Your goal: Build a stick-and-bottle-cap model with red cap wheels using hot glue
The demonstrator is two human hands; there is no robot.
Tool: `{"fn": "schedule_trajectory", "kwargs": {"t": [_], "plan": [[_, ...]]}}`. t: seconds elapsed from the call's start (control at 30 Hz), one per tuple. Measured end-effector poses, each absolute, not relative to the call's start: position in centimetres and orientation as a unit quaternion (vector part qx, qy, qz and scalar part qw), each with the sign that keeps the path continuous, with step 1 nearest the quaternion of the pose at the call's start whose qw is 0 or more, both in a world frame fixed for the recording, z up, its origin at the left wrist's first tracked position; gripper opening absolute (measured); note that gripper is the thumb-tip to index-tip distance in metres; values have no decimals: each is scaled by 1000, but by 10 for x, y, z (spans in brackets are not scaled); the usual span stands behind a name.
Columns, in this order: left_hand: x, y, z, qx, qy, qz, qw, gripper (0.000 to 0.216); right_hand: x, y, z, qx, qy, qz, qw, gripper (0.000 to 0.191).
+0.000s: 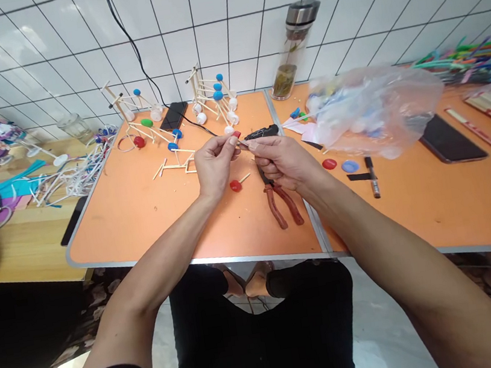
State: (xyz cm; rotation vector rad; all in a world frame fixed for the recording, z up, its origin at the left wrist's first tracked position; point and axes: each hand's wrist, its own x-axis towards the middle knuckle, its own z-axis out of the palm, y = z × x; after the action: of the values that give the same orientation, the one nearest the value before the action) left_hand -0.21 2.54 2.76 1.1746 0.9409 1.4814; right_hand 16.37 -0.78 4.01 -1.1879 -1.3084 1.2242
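Observation:
My left hand (pixel 214 165) and my right hand (pixel 281 160) meet above the orange table (pixel 141 223), fingertips pinched together. Between them sits a small red cap (pixel 237 134) on what looks like a thin stick; the left fingers pinch the cap end and the right fingers pinch the other end. Just below lie a red cap on a stick (pixel 236 184) and red-handled pliers (pixel 282 202). A black glue gun (pixel 263 132) rests right behind my hands.
Stick-and-cap models (pixel 214 100) stand at the back beside a phone (pixel 174 115) on a cable. A clear plastic bag (pixel 372 108), loose caps (pixel 349 165), a marker (pixel 372 177), a second phone (pixel 449 140) and a glass bottle (pixel 295 49) occupy the right table.

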Motion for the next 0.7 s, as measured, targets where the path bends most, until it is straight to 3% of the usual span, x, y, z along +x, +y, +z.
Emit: {"fn": "schedule_trajectory", "kwargs": {"t": [0.07,0.1,0.2,0.27,0.33,0.4,0.6,0.7], "plan": [[-2,25,29,483,383,614,493,13,163,-8,40,-486,-520,526,466,36],[-2,24,29,481,382,614,495,13,161,-10,40,-499,-546,481,471,34],[-1,24,30,467,395,610,503,15,151,-21,40,-563,-673,201,436,37],[0,24,29,458,405,606,508,17,146,-29,40,-603,-722,31,339,45],[1,24,28,454,407,604,513,19,143,-34,41,-629,-733,-59,252,50],[1,25,27,455,402,604,517,20,145,-34,41,-629,-737,-73,238,51],[-1,26,25,469,393,599,517,15,156,-22,38,-558,-746,57,358,46],[-1,26,26,465,401,595,518,16,154,-25,38,-586,-747,-6,315,48]]}}
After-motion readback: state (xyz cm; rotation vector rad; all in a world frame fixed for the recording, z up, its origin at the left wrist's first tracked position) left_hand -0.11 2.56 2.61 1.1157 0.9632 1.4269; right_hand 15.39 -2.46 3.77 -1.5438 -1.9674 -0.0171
